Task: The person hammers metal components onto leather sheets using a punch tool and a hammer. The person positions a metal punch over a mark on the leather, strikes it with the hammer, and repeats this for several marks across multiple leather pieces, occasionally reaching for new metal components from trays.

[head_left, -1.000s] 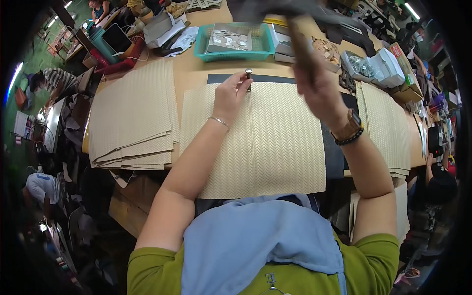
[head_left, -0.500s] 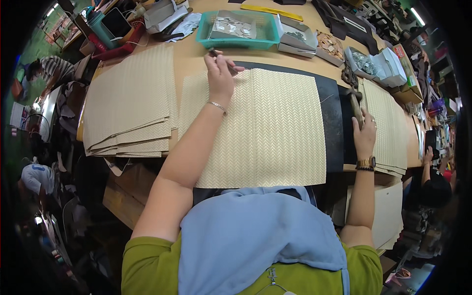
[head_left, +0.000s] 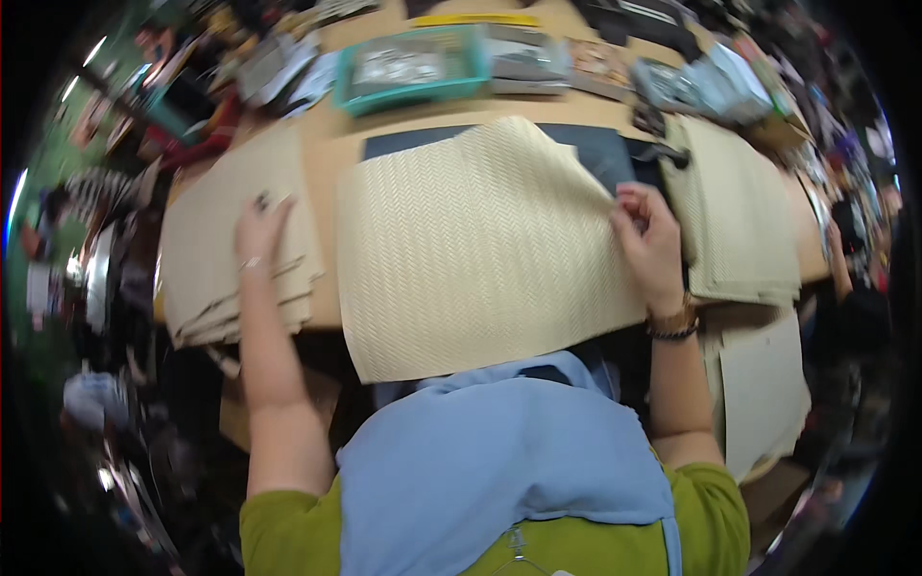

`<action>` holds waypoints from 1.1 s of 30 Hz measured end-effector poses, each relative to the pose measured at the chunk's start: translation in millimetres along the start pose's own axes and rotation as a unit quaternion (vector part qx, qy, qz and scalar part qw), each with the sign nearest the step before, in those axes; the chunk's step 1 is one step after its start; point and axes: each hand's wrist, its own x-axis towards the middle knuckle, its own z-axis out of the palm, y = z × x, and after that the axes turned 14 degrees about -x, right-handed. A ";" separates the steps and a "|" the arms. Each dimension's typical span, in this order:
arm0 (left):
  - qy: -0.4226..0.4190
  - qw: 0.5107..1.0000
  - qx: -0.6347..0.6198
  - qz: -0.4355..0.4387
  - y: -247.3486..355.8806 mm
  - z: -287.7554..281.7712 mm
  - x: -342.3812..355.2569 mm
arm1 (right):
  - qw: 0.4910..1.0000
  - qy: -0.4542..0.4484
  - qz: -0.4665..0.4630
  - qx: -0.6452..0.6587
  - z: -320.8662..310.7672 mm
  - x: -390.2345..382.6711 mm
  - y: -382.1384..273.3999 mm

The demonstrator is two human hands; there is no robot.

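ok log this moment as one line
left hand: flat on left stack of woven sheets | right hand: pinching right edge of middle woven sheet, lifted off dark mat

From my view above the table, my left hand lies flat on the stack of tan sheets at the left, and my right hand pinches the right edge of the big woven sheet that covers the middle. A second pile of woven sheets fills the right side, just beside my right hand. Across the far edge a teal tray and packed clutter block any reach forward, leaving only a bare strip of tabletop between sheet and tray.
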 end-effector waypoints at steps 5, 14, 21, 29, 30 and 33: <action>-0.057 0.998 -0.006 -0.026 -3.5 -7.9 -6.8 | 0.964 0.161 0.029 -0.209 -166.0 53.5 66.1; -0.091 0.995 -0.041 0.011 -12.7 36.5 21.1 | 0.813 0.053 0.332 -0.475 -273.3 8.6 268.7; -0.149 0.918 -0.327 -0.170 -84.6 -13.1 55.0 | 0.812 -0.012 0.359 -0.460 -208.7 18.2 242.8; -0.223 0.769 -0.541 -0.258 133.4 -13.2 -64.8 | 0.881 0.176 0.056 -0.436 -189.8 6.1 221.5; -0.279 0.745 -0.561 -0.229 136.3 -8.8 -73.5 | 0.941 0.129 0.047 -0.308 -163.6 15.2 198.4; -0.373 0.703 -0.571 -0.203 220.4 21.7 -130.1 | 0.995 -0.057 0.065 0.047 -87.9 17.6 115.9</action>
